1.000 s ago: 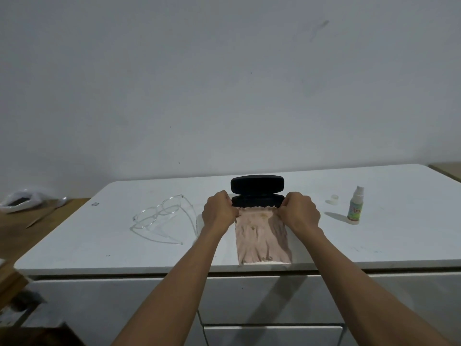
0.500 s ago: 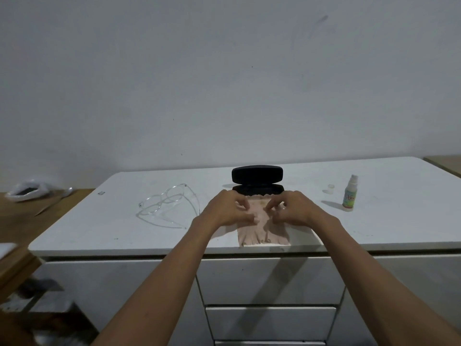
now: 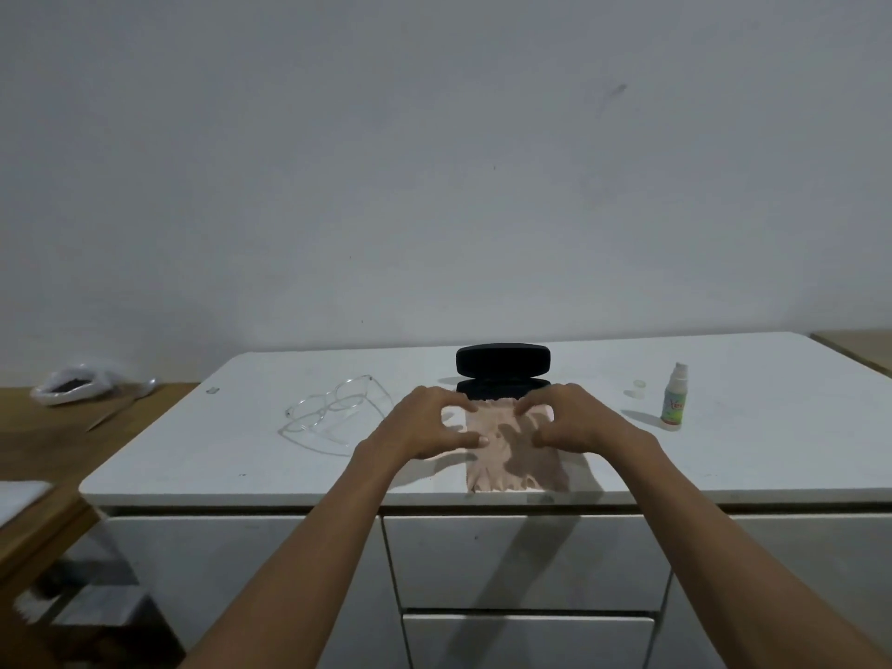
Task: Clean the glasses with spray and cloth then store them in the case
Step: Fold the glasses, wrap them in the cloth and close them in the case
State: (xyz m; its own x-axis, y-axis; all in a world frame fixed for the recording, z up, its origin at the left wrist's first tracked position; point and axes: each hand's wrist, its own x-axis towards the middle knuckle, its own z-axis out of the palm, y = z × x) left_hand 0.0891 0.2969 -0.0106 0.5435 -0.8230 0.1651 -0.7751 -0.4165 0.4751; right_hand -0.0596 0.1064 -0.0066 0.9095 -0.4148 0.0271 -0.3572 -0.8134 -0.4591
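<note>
A wrinkled pink cloth lies flat on the white countertop, near its front edge. My left hand and my right hand arch over the cloth's far half. Thumbs and fingertips are spread and touch the fabric, gripping nothing. Just behind the cloth a black glasses case stands open, its lid upright. Clear-framed glasses lie to the left of my left hand. A small spray bottle with a green label stands upright to the right, its clear cap beside it.
White drawers sit under the countertop. A wooden surface at the left holds a white bag with dark contents. Another wooden surface shows at the far right edge. A plain wall rises behind.
My hands pinched the cloth's far edge, came together over its middle, and have now spread apart with fingers loosened on the fabric. The cloth lies flatter.
</note>
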